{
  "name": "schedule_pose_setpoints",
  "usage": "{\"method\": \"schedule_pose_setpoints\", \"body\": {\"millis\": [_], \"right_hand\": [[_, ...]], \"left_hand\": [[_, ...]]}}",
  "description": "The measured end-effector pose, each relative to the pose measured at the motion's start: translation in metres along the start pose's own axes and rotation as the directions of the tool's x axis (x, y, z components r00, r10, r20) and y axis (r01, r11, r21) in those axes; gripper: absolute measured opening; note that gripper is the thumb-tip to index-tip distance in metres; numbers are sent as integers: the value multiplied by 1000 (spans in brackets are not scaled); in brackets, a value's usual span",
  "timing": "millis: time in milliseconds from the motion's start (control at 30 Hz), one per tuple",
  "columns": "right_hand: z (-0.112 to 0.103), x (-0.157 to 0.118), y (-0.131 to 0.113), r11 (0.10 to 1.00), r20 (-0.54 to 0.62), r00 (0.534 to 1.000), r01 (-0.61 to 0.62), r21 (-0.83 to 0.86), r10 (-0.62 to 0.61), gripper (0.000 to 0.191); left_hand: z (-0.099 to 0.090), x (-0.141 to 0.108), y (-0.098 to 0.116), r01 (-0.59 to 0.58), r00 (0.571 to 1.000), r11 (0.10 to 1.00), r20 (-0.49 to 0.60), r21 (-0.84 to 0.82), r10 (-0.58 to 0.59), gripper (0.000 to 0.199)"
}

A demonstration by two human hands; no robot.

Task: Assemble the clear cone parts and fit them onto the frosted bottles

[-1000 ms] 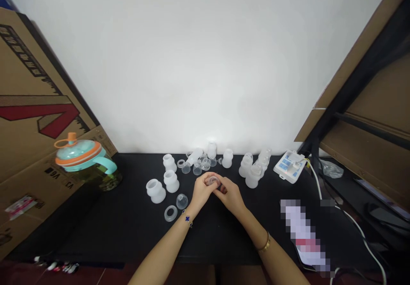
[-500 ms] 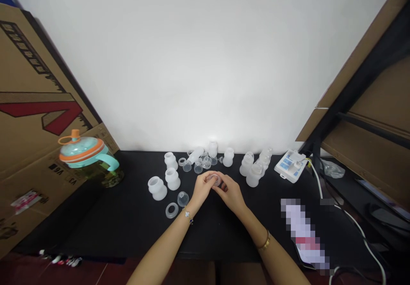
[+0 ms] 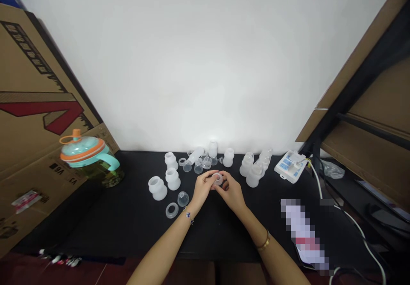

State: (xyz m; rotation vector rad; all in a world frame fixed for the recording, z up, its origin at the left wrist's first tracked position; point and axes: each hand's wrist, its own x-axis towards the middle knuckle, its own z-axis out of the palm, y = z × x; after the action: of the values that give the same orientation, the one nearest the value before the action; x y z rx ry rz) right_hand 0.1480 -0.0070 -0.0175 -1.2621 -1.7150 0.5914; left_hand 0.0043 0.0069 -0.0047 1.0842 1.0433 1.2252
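Between my left hand (image 3: pixel 202 187) and my right hand (image 3: pixel 231 192) is a small translucent ring with a nipple (image 3: pixel 218 179), like a baby bottle's top; fingers of both hands close round its rim. Left of my forearm lie a loose translucent ring (image 3: pixel 172 210) and a clear dome cap (image 3: pixel 183 198). Three open white bottles, one of them the nearest bottle (image 3: pixel 157 188), stand beyond these. Past my hands are a cluster of clear caps (image 3: pixel 206 162) and upright white bottles (image 3: pixel 228 157). Capped bottles (image 3: pixel 255 174) stand to the right.
A teal-lidded jug (image 3: pixel 92 159) stands at the left by a cardboard box (image 3: pixel 38 148). On the right are a white box with a cable (image 3: pixel 291 166) and a blurred-out phone-like object (image 3: pixel 304 233). The black table (image 3: pixel 128 225) meets a white wall.
My fingers have shifted on the ring, so more of the piece shows between them. My left wrist has turned slightly. The things on the table stay where they were.
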Motion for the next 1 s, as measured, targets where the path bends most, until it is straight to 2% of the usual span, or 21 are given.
{"method": "schedule_pose_setpoints", "body": {"millis": [333,633,767,900,1000], "right_hand": [[5,-3,0,999,-39,998,-47,-25,46,42],[5,-6,-2,999,-41,998,-44,-13,43,41],[4,-5,-4,999,-60,997,-41,5,42,39],[2,-3,-5,999,-93,995,-41,7,41,36],[2,-4,-3,1000,-96,995,-21,-11,20,36]], "left_hand": [[1,-3,4,98,994,995,44,-33,-97,40],[2,-2,3,-33,998,999,45,-28,35,33],[3,-4,5,-47,997,999,63,-27,49,40],[5,-4,3,-12,994,999,107,-40,16,52],[4,-3,-1,-22,992,1000,120,-11,23,48]]}}
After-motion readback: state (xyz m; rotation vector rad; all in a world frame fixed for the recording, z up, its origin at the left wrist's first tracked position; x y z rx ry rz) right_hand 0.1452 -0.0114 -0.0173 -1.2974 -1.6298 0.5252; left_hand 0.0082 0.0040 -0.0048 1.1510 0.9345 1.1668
